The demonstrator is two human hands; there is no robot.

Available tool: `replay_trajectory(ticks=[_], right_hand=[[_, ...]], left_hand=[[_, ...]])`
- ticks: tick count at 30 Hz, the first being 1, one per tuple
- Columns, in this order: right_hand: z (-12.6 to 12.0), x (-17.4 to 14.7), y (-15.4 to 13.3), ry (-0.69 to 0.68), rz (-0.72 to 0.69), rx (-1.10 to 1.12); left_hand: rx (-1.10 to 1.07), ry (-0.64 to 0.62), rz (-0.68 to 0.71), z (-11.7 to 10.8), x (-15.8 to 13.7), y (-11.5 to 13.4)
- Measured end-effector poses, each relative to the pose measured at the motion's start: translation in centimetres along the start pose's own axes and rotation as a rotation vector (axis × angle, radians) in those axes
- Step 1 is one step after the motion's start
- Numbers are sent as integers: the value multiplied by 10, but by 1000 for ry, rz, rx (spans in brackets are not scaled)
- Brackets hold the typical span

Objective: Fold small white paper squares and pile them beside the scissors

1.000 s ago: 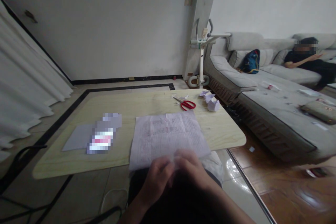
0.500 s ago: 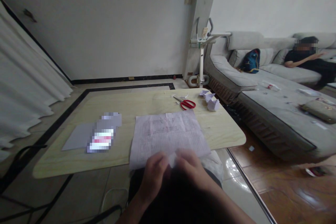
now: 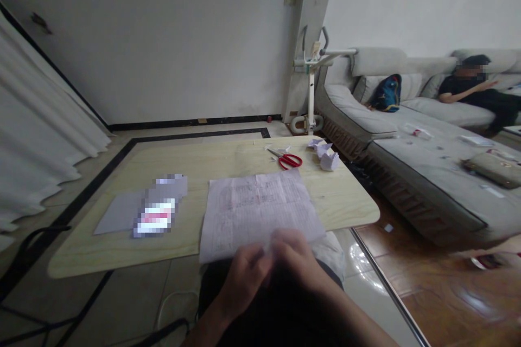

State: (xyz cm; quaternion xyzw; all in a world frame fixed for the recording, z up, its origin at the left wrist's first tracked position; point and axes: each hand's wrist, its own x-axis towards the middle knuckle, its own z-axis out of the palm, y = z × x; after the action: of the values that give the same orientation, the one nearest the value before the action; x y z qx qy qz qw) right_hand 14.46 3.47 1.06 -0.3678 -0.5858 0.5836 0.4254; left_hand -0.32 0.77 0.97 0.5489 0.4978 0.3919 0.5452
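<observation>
My left hand [image 3: 249,271] and my right hand [image 3: 293,256] meet close to my lap at the table's near edge. Both have fingers closed on a small piece of white paper [image 3: 267,245], mostly hidden by the fingers and blurred. Just beyond them a large creased printed sheet [image 3: 256,203] lies on the table, its near edge hanging over toward my lap. Red-handled scissors [image 3: 290,161] rest past the sheet's far edge, with small paper scraps around the blades. To their right stand several folded white paper pieces [image 3: 329,161] in a row.
The pale wooden table [image 3: 195,157] has rounded corners. On its left lie a white sheet [image 3: 116,214] and a pixelated bright object [image 3: 157,217]. A grey sofa [image 3: 427,162] with a blue backpack [image 3: 387,93] and a seated person [image 3: 468,84] is at right.
My hands have drawn closer together, and the left has shifted slightly right and down. Less of the small paper shows between them. The things on the table keep their places.
</observation>
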Motion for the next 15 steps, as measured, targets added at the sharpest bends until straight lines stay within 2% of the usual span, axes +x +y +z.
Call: replay_trajectory(ticks=[4, 7, 15], right_hand=[[3, 0, 2, -32, 36, 126], [3, 2, 4, -70, 51, 212], [-3, 2, 5, -142, -3, 138]], left_hand=[[-29, -114, -6, -1, 0, 3], [-52, -139, -1, -2, 0, 5], [-16, -142, -3, -1, -2, -2]])
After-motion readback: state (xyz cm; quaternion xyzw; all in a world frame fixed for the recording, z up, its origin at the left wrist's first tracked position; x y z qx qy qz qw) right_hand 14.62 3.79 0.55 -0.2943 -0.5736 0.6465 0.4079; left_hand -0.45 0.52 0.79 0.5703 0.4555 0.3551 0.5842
